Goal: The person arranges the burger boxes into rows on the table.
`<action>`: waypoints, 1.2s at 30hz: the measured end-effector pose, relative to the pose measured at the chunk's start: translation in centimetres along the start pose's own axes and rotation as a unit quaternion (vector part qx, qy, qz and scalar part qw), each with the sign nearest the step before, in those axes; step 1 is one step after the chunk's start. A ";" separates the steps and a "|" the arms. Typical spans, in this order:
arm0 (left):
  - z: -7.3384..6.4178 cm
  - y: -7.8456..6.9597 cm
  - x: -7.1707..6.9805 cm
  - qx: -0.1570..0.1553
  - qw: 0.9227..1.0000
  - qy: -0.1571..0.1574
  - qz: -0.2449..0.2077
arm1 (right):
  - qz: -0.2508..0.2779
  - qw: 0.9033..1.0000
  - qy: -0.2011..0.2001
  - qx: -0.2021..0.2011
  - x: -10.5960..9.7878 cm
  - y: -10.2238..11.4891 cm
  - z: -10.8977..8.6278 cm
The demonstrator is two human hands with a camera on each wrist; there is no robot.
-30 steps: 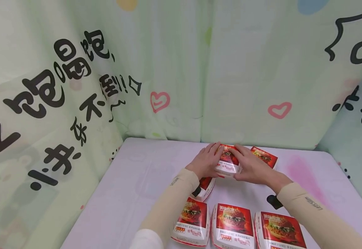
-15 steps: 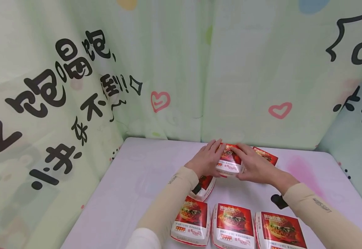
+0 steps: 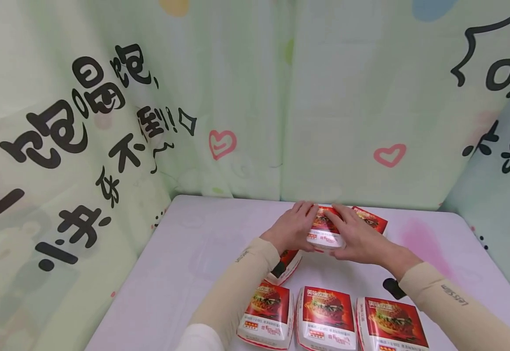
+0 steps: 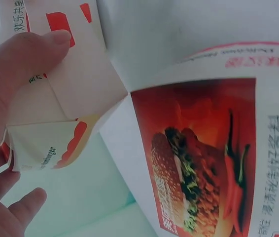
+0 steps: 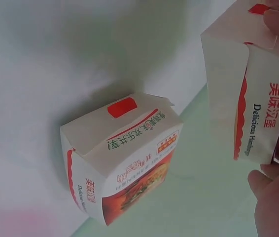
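Near the far edge of the table, my left hand [image 3: 291, 228] and right hand [image 3: 362, 238] grip a red and white burger box [image 3: 325, 231] from its two sides. In the left wrist view, the left thumb presses on the white front flap of that burger box [image 4: 83, 79]. Fingers of the right hand [image 5: 277, 197] hold its other side in the right wrist view. Whether its base touches the table cannot be told. Another burger box [image 5: 124, 153] stands close by on the right, partly behind the right hand in the head view.
One burger box [image 3: 289, 265] lies half hidden under the left forearm. Across the front stand three more burger boxes, at left [image 3: 269, 312], middle [image 3: 327, 312] and right [image 3: 392, 319]. A printed curtain [image 3: 325, 122] hangs right behind the table [image 3: 219, 243].
Both hands have shifted slightly to the right with the burger box between them, closer to the box at the back right. The other boxes stay where they were.
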State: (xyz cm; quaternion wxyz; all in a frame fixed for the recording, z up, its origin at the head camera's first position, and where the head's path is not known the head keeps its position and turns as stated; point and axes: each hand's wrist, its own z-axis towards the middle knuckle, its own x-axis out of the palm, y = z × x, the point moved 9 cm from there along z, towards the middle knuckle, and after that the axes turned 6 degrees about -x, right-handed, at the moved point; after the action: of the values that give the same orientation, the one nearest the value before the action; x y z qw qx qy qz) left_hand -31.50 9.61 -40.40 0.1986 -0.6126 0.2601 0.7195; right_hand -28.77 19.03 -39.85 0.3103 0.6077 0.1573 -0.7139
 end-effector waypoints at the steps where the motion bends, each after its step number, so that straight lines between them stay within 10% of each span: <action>1: 0.0 -0.1 -0.1 0.004 1.000 -0.004 -0.001 | -0.006 1.000 -0.002 -0.001 0.0 0.1 0.0; 10: -0.6 0.1 0.8 -0.011 0.996 0.061 -0.057 | -0.034 0.999 -0.003 -0.003 0.4 0.6 0.1; 19: -3.5 2.9 4.0 -0.119 0.960 0.200 -0.157 | -0.024 0.998 0.038 0.049 1.8 -0.4 -0.6; 30: -4.2 3.9 4.6 -0.136 0.969 0.194 -0.071 | -0.018 0.998 0.045 0.048 2.6 -0.1 -0.6; 36: -3.5 3.5 4.5 -0.132 0.966 0.196 -0.110 | -0.011 0.998 0.042 0.039 2.6 0.1 -0.8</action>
State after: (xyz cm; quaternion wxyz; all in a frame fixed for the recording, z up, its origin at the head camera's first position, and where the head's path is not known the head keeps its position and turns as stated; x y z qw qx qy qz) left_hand -31.69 4.57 -44.73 0.1388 -0.7871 0.1279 0.5872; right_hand -28.26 18.75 -42.55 0.2716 0.6473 0.1488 -0.6965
